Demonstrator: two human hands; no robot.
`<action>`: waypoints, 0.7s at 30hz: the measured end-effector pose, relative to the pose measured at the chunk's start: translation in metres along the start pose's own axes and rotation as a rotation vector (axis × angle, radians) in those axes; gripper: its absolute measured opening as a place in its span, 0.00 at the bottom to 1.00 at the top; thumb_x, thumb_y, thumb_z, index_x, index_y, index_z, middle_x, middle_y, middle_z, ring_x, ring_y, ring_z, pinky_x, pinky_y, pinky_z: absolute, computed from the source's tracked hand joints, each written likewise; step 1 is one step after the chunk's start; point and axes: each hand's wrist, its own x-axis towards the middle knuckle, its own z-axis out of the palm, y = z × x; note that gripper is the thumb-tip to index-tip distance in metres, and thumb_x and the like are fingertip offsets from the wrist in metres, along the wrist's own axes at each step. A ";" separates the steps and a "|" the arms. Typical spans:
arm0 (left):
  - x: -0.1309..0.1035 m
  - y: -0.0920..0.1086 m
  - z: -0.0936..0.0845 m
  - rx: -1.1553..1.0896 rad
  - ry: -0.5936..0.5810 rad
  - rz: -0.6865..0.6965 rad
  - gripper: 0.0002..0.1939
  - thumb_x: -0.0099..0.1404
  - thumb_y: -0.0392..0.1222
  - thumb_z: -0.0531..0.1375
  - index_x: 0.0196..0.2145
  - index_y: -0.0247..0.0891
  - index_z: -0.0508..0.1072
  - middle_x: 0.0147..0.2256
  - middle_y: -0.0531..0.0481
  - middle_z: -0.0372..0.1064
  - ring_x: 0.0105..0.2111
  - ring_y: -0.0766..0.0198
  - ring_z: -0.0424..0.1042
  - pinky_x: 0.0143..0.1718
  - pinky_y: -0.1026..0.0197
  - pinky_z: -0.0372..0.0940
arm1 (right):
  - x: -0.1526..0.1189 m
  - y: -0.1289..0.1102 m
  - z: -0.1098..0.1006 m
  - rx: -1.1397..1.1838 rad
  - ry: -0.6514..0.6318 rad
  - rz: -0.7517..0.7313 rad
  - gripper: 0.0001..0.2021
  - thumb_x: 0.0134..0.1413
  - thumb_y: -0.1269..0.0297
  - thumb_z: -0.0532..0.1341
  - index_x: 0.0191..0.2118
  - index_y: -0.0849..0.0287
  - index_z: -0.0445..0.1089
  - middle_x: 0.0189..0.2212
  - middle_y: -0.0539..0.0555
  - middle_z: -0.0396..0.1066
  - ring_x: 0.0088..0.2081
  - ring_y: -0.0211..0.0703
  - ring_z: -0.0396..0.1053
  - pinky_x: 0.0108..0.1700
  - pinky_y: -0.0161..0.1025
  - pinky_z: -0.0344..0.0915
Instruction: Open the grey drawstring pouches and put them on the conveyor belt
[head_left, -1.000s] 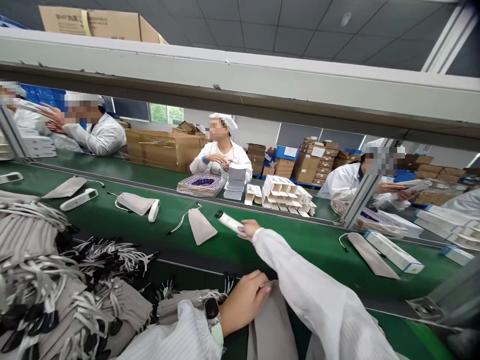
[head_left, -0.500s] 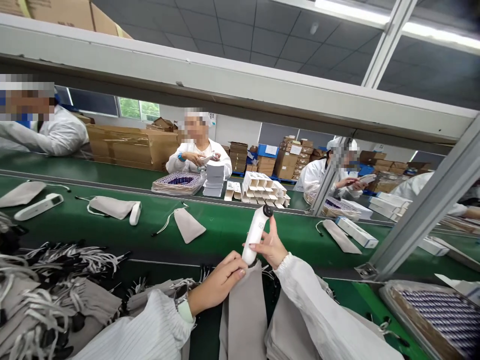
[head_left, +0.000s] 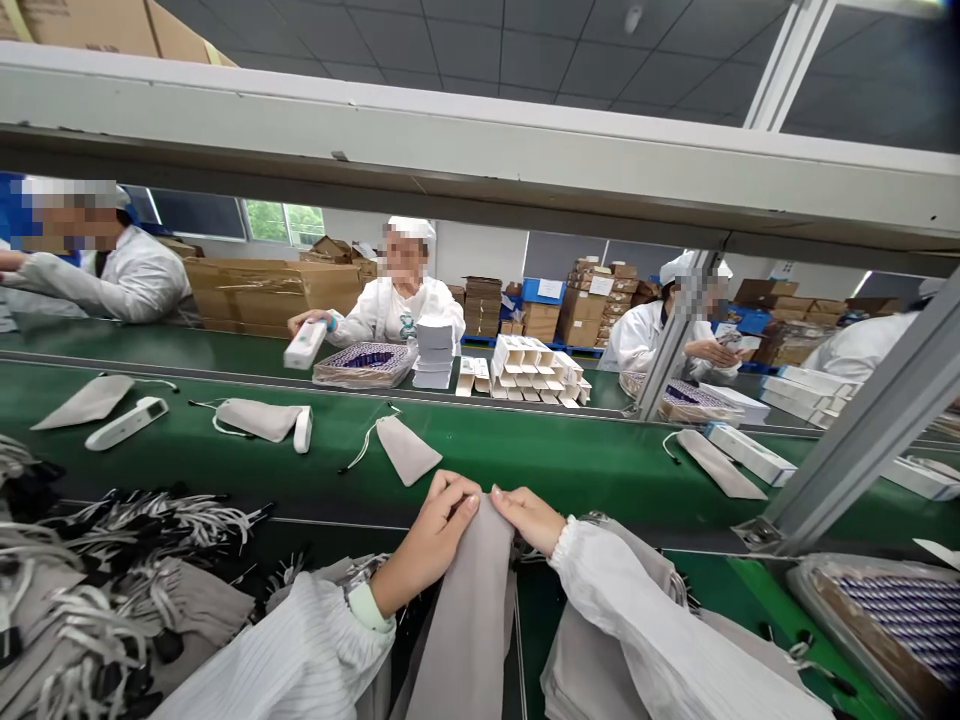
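Right hand (head_left: pixel 531 520) now on grey pouch (head_left: pixel 471 610), pouch heap (head_left: pixel 180 592) leftward, slanted post (head_left: pixel 866 430) rightward

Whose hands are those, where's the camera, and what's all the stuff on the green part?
There's no robot here, just a person's two bare hands. A camera worn on that person's head looks forward and down, so we see nearly what they see. The left hand and right hand pinch the top of a long grey bag. I can't tell whether anything is inside it. On the green surface beyond lie smaller-looking bags with strings, white gadgets and a white box. A big heap of bags is at the left. Across from them sit other people in white.
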 end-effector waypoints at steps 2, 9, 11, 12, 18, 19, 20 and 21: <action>0.002 0.007 -0.005 0.048 -0.005 0.005 0.12 0.63 0.44 0.45 0.33 0.39 0.65 0.32 0.51 0.55 0.35 0.64 0.59 0.39 0.63 0.56 | -0.003 -0.003 0.002 -0.088 0.100 0.030 0.29 0.48 0.42 0.42 0.19 0.63 0.63 0.12 0.47 0.56 0.13 0.30 0.53 0.17 0.31 0.51; -0.004 0.049 -0.039 0.357 -0.133 -0.171 0.15 0.61 0.50 0.46 0.31 0.39 0.67 0.24 0.54 0.60 0.22 0.67 0.59 0.23 0.67 0.52 | -0.011 -0.004 -0.038 -0.801 0.843 -0.428 0.19 0.52 0.56 0.50 0.15 0.60 0.55 0.10 0.44 0.45 0.14 0.29 0.45 0.20 0.30 0.45; -0.007 0.058 -0.048 0.376 -0.240 -0.247 0.21 0.59 0.54 0.47 0.22 0.37 0.66 0.16 0.56 0.55 0.17 0.69 0.55 0.19 0.67 0.48 | -0.009 0.002 -0.057 -0.898 1.003 -0.466 0.21 0.51 0.57 0.50 0.13 0.60 0.52 0.10 0.43 0.43 0.14 0.29 0.43 0.19 0.31 0.44; -0.007 0.063 -0.053 0.362 -0.276 -0.268 0.23 0.58 0.56 0.47 0.17 0.36 0.64 0.14 0.57 0.52 0.15 0.70 0.52 0.18 0.67 0.46 | -0.008 0.005 -0.066 -0.912 1.058 -0.462 0.21 0.51 0.57 0.50 0.12 0.60 0.51 0.10 0.43 0.42 0.14 0.29 0.42 0.19 0.31 0.43; -0.003 0.068 -0.059 0.087 -0.154 -0.204 0.21 0.61 0.51 0.45 0.20 0.36 0.65 0.15 0.58 0.49 0.17 0.71 0.50 0.20 0.68 0.47 | -0.008 -0.001 -0.069 -0.598 0.893 -0.220 0.22 0.51 0.53 0.48 0.14 0.60 0.60 0.08 0.45 0.51 0.13 0.31 0.51 0.20 0.31 0.51; -0.002 0.066 -0.056 0.034 -0.130 -0.175 0.19 0.62 0.49 0.45 0.24 0.36 0.67 0.16 0.57 0.50 0.18 0.71 0.51 0.21 0.69 0.49 | -0.009 -0.004 -0.058 -0.489 0.728 -0.173 0.21 0.51 0.52 0.48 0.18 0.60 0.64 0.09 0.46 0.56 0.14 0.32 0.54 0.21 0.31 0.54; -0.001 0.063 -0.051 -0.014 -0.119 -0.138 0.18 0.62 0.48 0.45 0.27 0.36 0.68 0.18 0.57 0.52 0.19 0.70 0.53 0.23 0.68 0.51 | -0.010 -0.006 -0.045 -0.392 0.529 -0.152 0.19 0.50 0.52 0.49 0.23 0.61 0.67 0.12 0.47 0.60 0.16 0.32 0.57 0.22 0.31 0.56; -0.001 0.060 -0.046 -0.060 -0.123 -0.098 0.17 0.63 0.47 0.45 0.29 0.36 0.68 0.19 0.56 0.55 0.22 0.69 0.56 0.25 0.68 0.53 | -0.011 -0.007 -0.029 -0.314 0.332 -0.160 0.17 0.48 0.51 0.52 0.29 0.60 0.68 0.17 0.48 0.65 0.19 0.33 0.61 0.24 0.32 0.58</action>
